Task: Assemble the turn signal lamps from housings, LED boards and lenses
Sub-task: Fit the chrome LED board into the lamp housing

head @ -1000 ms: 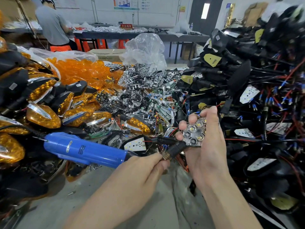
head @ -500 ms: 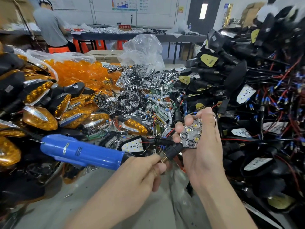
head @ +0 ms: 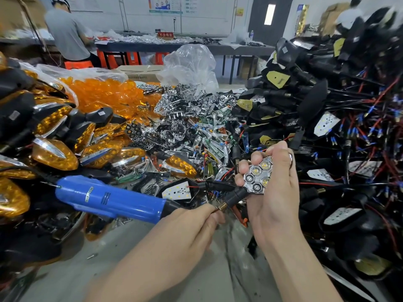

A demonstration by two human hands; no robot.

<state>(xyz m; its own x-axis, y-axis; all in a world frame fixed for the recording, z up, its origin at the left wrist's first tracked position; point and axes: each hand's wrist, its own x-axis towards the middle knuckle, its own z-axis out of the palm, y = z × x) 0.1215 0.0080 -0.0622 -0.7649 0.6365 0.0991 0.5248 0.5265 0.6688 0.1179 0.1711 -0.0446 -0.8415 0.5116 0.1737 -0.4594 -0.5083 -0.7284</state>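
Blue screwdriver [head: 109, 199] label — too small to read; black housings [head: 349, 83] cut off right.

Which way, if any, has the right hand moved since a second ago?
No. The right hand still holds the lamp the same gap right of the white LED board; only the view shifted slightly.

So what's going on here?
A person is assembling turn signal lamps. Their right hand grips one lamp, chrome LED face up, while the left hand pinches the brass tip of its black stem. A blue electric screwdriver lies nearby, amid piles of amber lenses and wired black housings.
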